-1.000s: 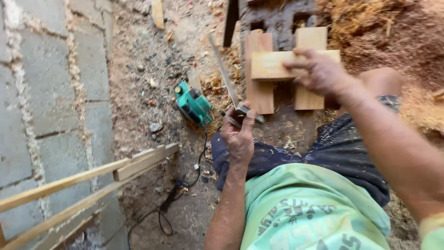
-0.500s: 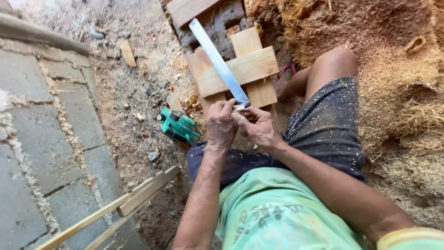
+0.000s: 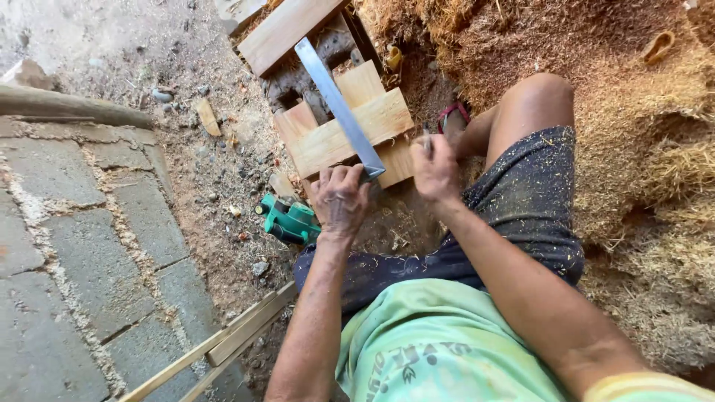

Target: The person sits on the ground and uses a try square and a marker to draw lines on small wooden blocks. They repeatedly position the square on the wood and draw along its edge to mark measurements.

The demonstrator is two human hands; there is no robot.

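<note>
Marking step, by the look of it. Left hand gripped the stock of the metal square, its blade lying diagonally across the stacked boards in front of the knees. Right hand pinched a pencil just beside the boards. Next the pencil tip had to meet the blade's edge. Half a second before, both hands were bunched together at the square's handle; now the right had parted. Green power tool lay on the ground beside the left wrist.

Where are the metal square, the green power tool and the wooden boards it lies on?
Metal square (image 3: 339,104): head view, middle of its long flat blade.
Green power tool (image 3: 289,220): head view, on its green body.
Wooden boards (image 3: 387,115): head view, bare face of the crosswise board.
</note>
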